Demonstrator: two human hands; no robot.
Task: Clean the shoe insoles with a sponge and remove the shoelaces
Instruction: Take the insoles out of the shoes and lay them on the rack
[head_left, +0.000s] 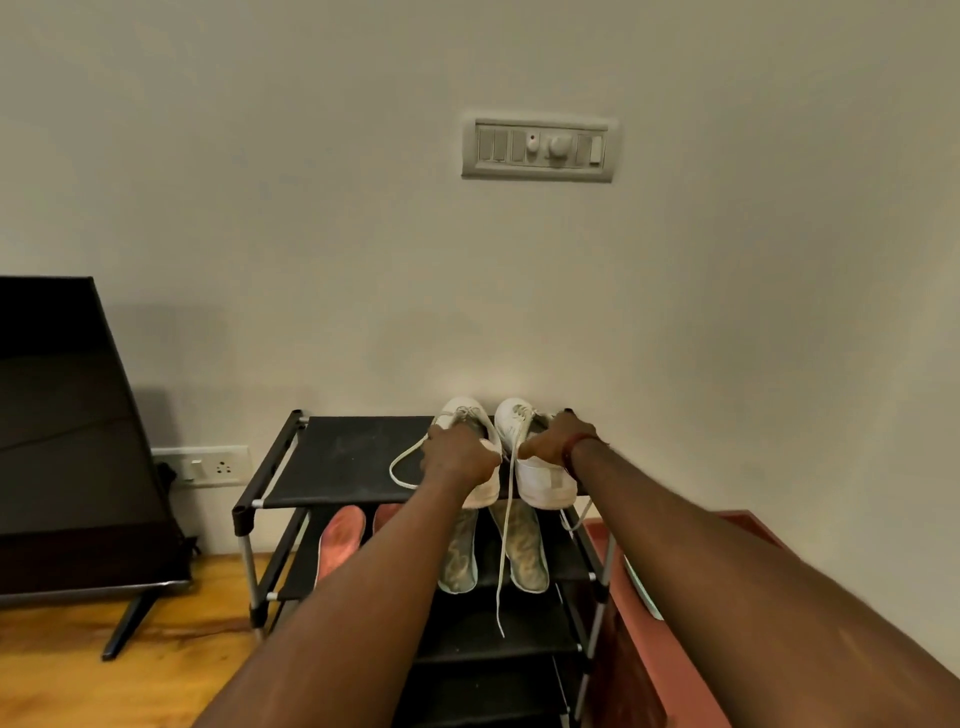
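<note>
With forearms (363, 597) outstretched: gripping left shoe (460, 410) in left hand (457, 457), right shoe (545, 480) in right hand (545, 447). Lift level; mind laces (506, 545) dangling below hands.

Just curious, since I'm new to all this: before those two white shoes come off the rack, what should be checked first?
1. Grip of the left hand on the left shoe: ok.
2. Grip of the right hand on the right shoe: ok.
3. Are the laces out of the shoes: not ok, both threaded.
4. Is the loose lace clear of the rack: not ok, it dangles past the lower shelf.
5. Are the insoles laid out on the lower shelf: ok.
6. Is a sponge within reach: cannot tell, none in view.
</note>
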